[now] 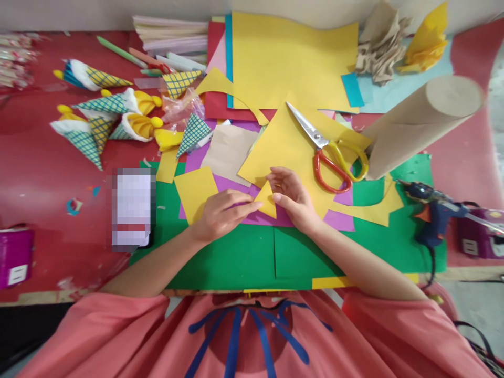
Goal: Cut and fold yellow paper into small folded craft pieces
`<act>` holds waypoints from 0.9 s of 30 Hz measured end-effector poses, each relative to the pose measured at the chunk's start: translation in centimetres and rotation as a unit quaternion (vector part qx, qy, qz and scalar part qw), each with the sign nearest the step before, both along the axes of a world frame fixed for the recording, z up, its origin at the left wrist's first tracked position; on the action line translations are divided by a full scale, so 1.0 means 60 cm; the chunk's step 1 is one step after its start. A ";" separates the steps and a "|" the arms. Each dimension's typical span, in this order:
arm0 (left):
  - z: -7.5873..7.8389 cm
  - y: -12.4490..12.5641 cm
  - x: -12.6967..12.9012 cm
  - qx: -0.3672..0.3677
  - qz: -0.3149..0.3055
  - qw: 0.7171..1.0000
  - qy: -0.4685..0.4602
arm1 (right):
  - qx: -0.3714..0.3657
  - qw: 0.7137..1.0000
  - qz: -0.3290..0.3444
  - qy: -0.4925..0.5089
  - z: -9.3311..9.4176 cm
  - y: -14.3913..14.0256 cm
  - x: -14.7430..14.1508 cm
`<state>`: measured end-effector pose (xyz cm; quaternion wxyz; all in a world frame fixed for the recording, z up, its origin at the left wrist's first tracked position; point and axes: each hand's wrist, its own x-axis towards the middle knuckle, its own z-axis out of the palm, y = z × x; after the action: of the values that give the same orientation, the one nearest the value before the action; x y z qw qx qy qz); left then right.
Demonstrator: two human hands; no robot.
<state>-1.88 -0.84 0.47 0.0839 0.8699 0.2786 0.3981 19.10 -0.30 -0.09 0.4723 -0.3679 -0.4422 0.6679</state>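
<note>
A small yellow paper triangle (268,202) lies folded between my two hands at the centre of the table. My left hand (222,215) pinches its left edge with the fingertips. My right hand (293,199) holds its right side, fingers curled over the top. Under it are a purple sheet (232,185) and green sheets (244,257). A large yellow sheet (283,144) lies just behind my right hand, and red-and-yellow-handled scissors (333,152) rest shut on it.
Several finished paper cones (98,121) lie at the back left. A cardboard tube (421,123) and a blue glue gun (431,210) are at right. Stacked coloured sheets (291,58) fill the back. A blurred phone (132,207) lies at left.
</note>
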 end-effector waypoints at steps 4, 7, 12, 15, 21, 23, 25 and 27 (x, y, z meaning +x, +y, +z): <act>0.000 -0.002 0.000 -0.005 -0.013 1.000 0.001 | 0.009 0.998 0.060 -0.005 0.006 0.002 0.000; 0.001 -0.003 0.001 -0.010 -0.024 1.000 -0.005 | 0.000 0.996 0.086 -0.005 0.013 0.003 0.001; -0.001 -0.002 0.002 -0.014 -0.030 0.999 -0.005 | -0.036 0.996 0.081 -0.002 0.011 0.003 0.001; -0.002 -0.001 0.003 -0.018 -0.029 0.999 -0.004 | -0.028 0.995 0.086 0.038 0.006 0.004 0.001; -0.002 -0.001 0.007 -0.035 -0.026 0.999 -0.011 | -0.027 0.997 0.070 -0.008 0.006 0.005 0.004; -0.001 -0.001 0.007 -0.037 -0.025 0.999 -0.014 | -0.028 0.998 0.060 -0.015 0.005 0.005 0.005; -0.001 -0.001 0.007 -0.041 -0.023 0.999 -0.013 | -0.031 0.998 0.053 -0.016 0.004 0.005 0.006; -0.001 -0.001 0.007 -0.045 -0.020 0.999 -0.013 | -0.036 0.998 0.049 -0.021 0.002 0.005 0.006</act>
<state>-1.46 -0.92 0.44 0.1347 0.8654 0.2774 0.3950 19.43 0.01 0.03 0.4163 -0.3763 -0.4452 0.6978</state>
